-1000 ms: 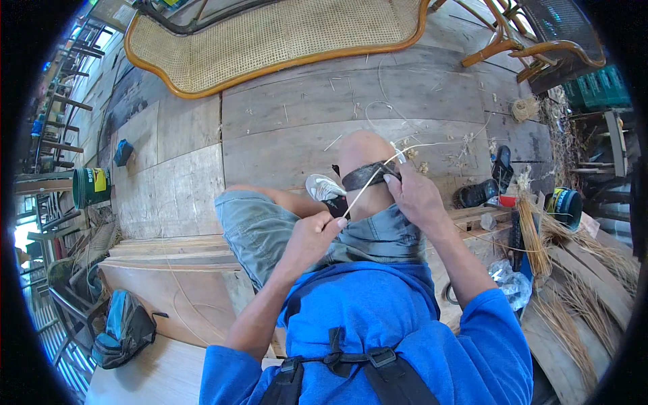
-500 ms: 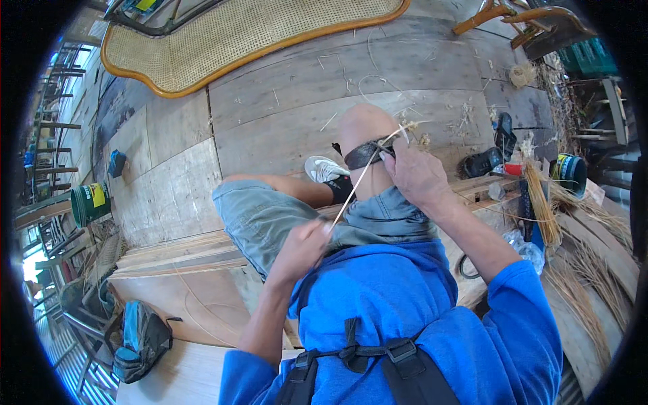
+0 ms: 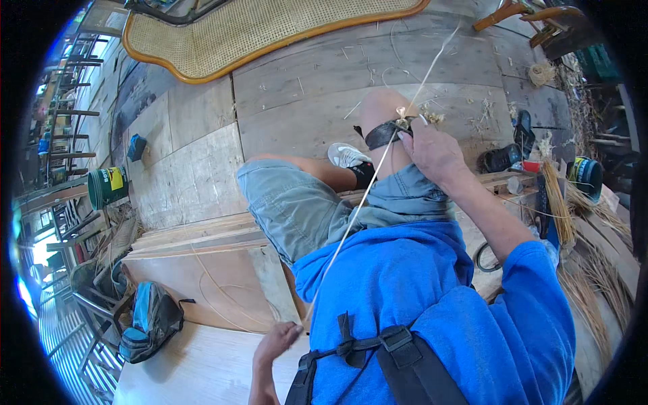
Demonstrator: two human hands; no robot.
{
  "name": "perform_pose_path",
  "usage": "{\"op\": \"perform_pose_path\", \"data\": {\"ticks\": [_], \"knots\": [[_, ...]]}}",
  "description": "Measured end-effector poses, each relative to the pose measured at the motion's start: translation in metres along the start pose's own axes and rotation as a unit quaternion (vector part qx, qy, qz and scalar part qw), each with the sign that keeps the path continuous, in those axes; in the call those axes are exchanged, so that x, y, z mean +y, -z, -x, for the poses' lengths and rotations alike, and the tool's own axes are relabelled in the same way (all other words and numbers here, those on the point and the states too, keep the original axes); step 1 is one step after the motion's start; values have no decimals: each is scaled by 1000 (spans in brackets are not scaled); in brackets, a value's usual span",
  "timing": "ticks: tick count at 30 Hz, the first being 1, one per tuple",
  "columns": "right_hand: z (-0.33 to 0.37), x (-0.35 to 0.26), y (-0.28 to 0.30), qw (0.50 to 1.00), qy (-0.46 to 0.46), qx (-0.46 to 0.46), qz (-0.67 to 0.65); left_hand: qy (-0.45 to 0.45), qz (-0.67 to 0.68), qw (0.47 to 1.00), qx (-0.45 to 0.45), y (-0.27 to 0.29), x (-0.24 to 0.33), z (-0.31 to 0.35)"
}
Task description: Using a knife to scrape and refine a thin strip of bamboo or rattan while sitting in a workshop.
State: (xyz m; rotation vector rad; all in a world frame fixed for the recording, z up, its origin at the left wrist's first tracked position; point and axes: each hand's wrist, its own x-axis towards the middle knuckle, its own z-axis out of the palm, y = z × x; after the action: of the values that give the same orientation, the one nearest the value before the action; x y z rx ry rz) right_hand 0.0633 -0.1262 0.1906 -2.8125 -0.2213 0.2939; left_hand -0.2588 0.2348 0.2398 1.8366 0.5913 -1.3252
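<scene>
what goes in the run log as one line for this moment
left hand: pinches cane strand low, by hip | right hand: presses strand at black knee strap | strand: taut | woven cane panel: on floor

woven cane panel [image 3: 256,27] at the far edge of the plank floor [image 3: 202,175] | green bucket [image 3: 108,187] near its left edge | blue backpack [image 3: 150,324] at the near-left corner | bundle of straw [image 3: 557,202] at the right edge | black shoe [image 3: 499,158] beside it
</scene>
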Motion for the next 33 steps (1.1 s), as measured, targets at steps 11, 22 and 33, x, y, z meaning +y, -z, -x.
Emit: {"op": "perform_pose_path", "data": {"ticks": [11, 22, 33], "knots": [[6, 4, -2, 1000, 0, -15, -2, -346, -219, 859, 307, 7, 322, -158], [5, 16, 7, 998, -37, 21, -37, -302, -54, 949, 75, 35, 179, -120], [-1, 2, -4, 999, -8, 31, -3, -157, -221, 935, 230, 50, 109, -48]]}}
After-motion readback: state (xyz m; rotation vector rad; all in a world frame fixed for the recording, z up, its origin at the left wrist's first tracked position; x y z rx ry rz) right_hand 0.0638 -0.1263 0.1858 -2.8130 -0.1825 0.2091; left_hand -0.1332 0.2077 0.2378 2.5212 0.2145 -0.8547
